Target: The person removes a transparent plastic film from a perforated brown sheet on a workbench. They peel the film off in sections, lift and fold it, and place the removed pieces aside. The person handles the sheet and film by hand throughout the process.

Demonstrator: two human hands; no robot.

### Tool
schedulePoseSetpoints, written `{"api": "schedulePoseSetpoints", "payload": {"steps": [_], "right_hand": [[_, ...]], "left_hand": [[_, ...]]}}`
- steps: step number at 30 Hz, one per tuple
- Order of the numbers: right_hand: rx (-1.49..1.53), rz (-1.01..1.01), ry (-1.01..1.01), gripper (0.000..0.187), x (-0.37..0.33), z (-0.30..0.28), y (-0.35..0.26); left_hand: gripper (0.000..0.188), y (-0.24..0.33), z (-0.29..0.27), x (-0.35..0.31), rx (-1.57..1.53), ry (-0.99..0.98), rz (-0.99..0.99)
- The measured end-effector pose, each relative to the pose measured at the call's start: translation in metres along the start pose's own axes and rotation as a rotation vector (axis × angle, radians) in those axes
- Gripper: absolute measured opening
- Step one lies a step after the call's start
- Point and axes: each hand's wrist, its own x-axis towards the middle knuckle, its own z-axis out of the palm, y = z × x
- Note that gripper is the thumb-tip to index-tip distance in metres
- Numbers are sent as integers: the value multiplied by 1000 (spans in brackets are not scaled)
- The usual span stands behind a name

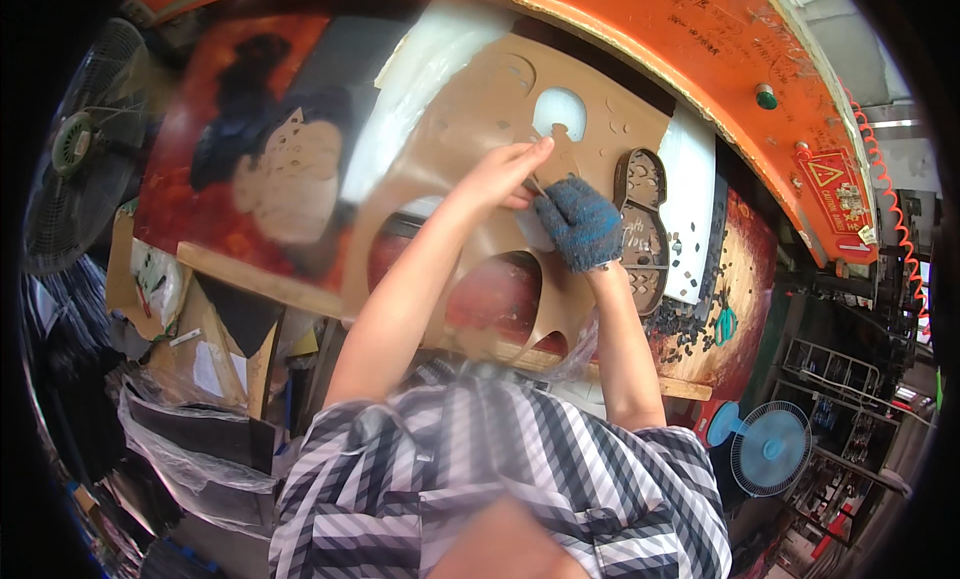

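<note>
Over the middle of a brown sheet with cut-out holes, my two hands come close together. My bare left hand has thumb and fingers closed about a thin brown cut piece, mostly hidden by the hands. On the same piece is my right hand, in a dark blue-grey knit glove, its fingers curled. Just right of the glove stands a metal cutting die, a curved frame with inner cells, upon the sheet. Large openings in the sheet show the red board beneath.
An orange machine beam with a green button arches over the table's far side. Tan cut pieces lie at left. Small black scraps and teal scissors are at right. Fans stand at far left and lower right.
</note>
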Motion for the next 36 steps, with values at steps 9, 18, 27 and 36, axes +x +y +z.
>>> {"api": "schedulePoseSetpoints", "payload": {"steps": [9,18,27,36], "right_hand": [[-93,220,-198,34,67,17,59],[-254,260,-172,28,76,31,56],[-236,156,-32,27,66,55,90],[784,697,469,32,27,-18,175]], "left_hand": [[23,-73,17,32,704,272,913],[35,-38,19,-15,823,-15,1082],[39,45,-50,-124,228,364,863],[61,-22,-198,-64,1572,1175,259]]}}
